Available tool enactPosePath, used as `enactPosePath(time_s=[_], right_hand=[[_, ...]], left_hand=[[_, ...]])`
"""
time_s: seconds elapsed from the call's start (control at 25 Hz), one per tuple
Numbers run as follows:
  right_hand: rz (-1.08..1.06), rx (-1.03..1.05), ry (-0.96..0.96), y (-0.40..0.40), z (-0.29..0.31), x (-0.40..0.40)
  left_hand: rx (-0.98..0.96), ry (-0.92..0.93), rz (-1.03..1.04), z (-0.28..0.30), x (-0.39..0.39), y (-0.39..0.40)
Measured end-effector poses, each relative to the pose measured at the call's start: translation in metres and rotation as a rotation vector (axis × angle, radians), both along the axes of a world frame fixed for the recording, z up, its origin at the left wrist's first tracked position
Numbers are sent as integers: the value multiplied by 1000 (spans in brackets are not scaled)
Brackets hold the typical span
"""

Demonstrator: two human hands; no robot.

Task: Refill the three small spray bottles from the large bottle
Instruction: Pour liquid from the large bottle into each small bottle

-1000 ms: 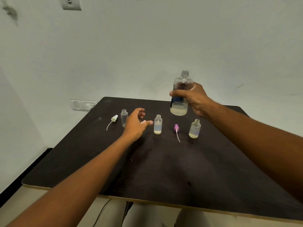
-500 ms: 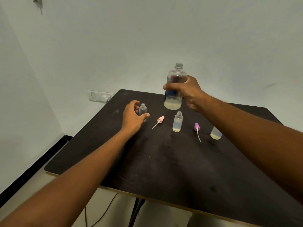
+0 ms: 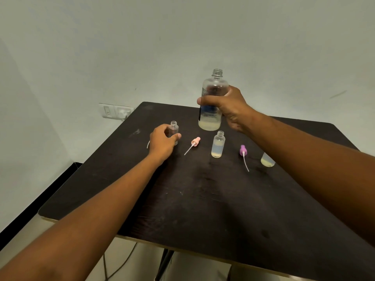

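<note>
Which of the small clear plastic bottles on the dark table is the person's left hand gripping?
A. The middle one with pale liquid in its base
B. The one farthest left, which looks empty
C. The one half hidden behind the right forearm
B: the left hand curls round the leftmost small clear bottle, which shows no liquid, while the middle bottle stands untouched.

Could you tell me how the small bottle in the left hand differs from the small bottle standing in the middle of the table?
The held small bottle is gripped by the left hand; the middle small bottle stands free, untouched. The held one looks empty, while the middle one has pale yellowish liquid at its bottom. The held one is partly hidden by fingers; the middle one shows whole. Both are clear, upright and uncapped.
</note>
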State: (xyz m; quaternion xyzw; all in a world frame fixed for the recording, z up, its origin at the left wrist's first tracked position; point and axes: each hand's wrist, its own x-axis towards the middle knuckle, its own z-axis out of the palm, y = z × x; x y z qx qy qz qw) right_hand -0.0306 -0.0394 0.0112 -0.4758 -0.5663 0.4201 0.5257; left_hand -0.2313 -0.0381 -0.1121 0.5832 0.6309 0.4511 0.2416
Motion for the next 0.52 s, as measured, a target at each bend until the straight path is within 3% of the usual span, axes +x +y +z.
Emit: enactPosePath(time_s=[0.52], right_hand=[[-102,60,-125,-90,53,70]], left_hand=[[175,-68,-212,90,44,-60]])
